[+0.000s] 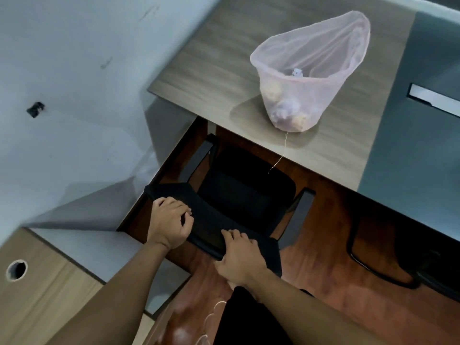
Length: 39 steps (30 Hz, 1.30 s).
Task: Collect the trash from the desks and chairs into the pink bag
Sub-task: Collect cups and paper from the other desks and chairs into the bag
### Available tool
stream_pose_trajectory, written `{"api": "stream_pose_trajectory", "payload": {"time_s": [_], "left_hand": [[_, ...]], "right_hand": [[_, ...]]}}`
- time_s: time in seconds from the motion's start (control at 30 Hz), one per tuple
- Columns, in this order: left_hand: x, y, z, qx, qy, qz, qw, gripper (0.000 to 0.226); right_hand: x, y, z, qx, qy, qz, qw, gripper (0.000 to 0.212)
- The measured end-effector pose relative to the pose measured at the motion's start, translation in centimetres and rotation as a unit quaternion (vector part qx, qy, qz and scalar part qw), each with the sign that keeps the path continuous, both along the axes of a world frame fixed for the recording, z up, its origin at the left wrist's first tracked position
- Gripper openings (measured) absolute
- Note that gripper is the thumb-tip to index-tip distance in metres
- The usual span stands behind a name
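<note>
L hand point(171, 222) + R hand point(240, 260) both clamped on top edge of black chair point(236, 192) backrest, fingers curled over it. Hands are apart w/ a strip of backrest between them. Seat sits partly under the desk point(224, 58). No trash visible on the seat, but it's dark + blurry so can't be sure.

Risks, my read: if the chair gets shoved or yanked, the armrests could knock the desk edge and jolt the pink bag point(306, 78). Bag stands upright on the desk near that edge, mouth open. It's thin and light, so prob tips easily and spills. Loose thread point(282, 155) hangs from the bag bottom over the desk edge, just above the chair. It could snag and drag the bag off.

Materials:
- Backrest: matte black fabric/mesh, curved top.
- Armrests: hard, dark, angular.
- Bag: translucent pink film, crumpled lumps at the bottom, whitish scrap higher up.
- Desk: wood-grain laminate w/ a grey section on the right.
- Floor: reddish glossy wood.
- 2nd dark chair point(398, 257): off to the right.
</note>
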<state>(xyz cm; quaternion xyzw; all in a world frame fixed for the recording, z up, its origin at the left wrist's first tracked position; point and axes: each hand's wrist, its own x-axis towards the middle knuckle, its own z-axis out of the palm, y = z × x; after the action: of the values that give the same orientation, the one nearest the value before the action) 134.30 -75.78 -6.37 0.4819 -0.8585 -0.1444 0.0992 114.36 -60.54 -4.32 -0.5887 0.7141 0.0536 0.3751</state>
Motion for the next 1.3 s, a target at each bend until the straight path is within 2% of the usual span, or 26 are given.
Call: {"api": "stream_pose_trajectory", "payload": {"time_s": [0.2,0.47,0.97,1.3], "left_hand": [[-4.1,-3.5,0.9,0.008,-0.022,-0.002,1.0,0.027],[-9.6,-8.5,0.7,-0.002,-0.053,-0.019,0.998,0.032],[-19.9,-15.3,0.6,0.004,-0.054,-0.021,0.998,0.028],[-24.0,-19.1,0.0,0.011,-0.058,-0.021,0.998,0.033]], "right_hand": [[-3.5,-3.4,0.4,-0.012,0.004,-0.029,0.999,0.093],[-8.5,-7.7,0.7,-0.045,0.052,-0.037,0.997,0.091],[-17.9,-15.1,1.7,-0.059,0.086,-0.072,0.992,0.082],[-22.2,-18.9,1.7,-0.076,0.077,-0.08,0.991,0.08]]}}
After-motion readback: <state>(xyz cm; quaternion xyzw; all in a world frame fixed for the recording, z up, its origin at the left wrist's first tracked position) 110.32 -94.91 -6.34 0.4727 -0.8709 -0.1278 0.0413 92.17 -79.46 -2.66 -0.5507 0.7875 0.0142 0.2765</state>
